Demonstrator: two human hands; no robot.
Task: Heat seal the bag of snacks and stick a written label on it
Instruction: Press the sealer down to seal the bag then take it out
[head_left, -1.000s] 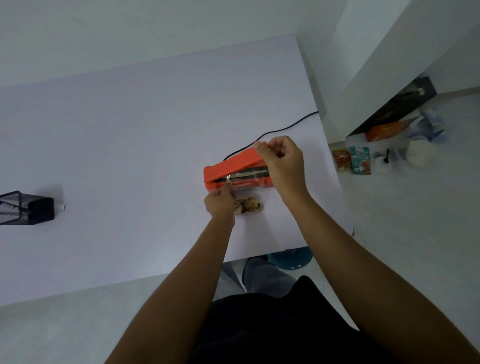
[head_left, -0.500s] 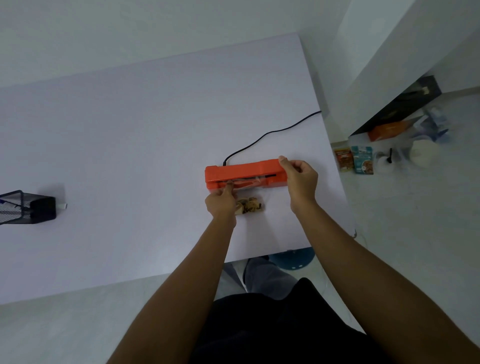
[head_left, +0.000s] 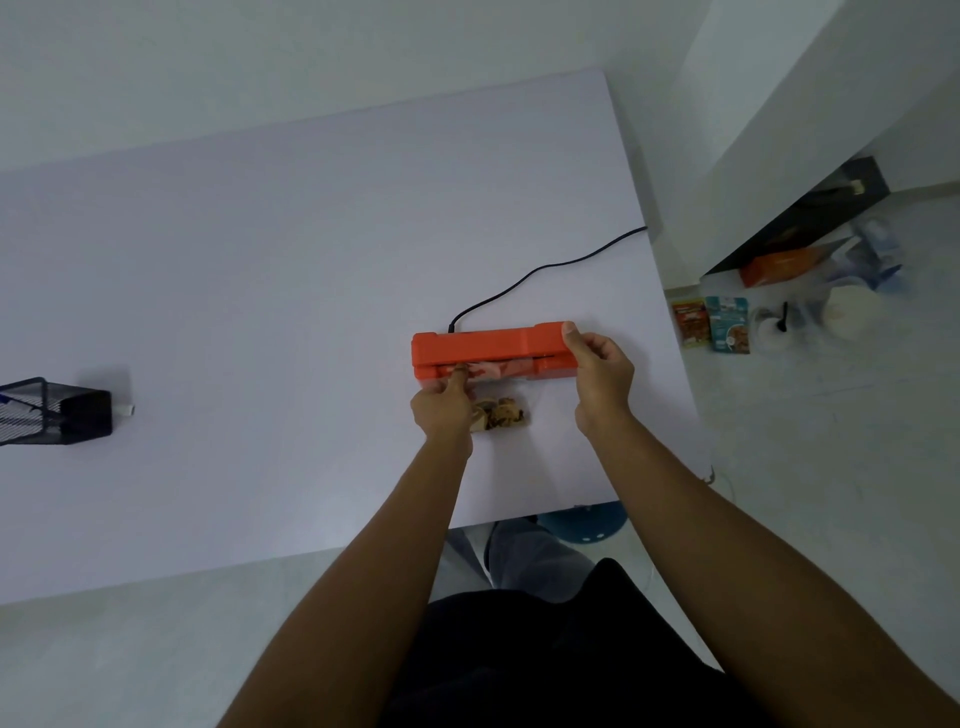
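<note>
Nearest you, the front edge of the desk (head_left: 311, 525) runs just past your lap, with a wide bare stretch of desktop between that edge and your hands. Your left hand (head_left: 441, 410) sits over the left part of the bag of snacks (head_left: 501, 413), its fingers (head_left: 460, 371) pinching the bag's clear top edge where it enters the slot of the sealer (head_left: 493, 349). The snacks lie just in front of the sealer, touching your left hand. Your right hand (head_left: 602, 379) grips the sealer's right end, thumb on the lid and fingers curled against the end. The lid is down on the bag's top. A black cord (head_left: 545, 270) runs from the sealer's back to the desk's right edge, which lies near your right hand. Far to the left, a black mesh holder (head_left: 52, 413) stands at the frame's edge, well apart. Beyond the sealer the desk stretches bare to its far edge. Packets (head_left: 711, 325) lie on the floor to the right.
</note>
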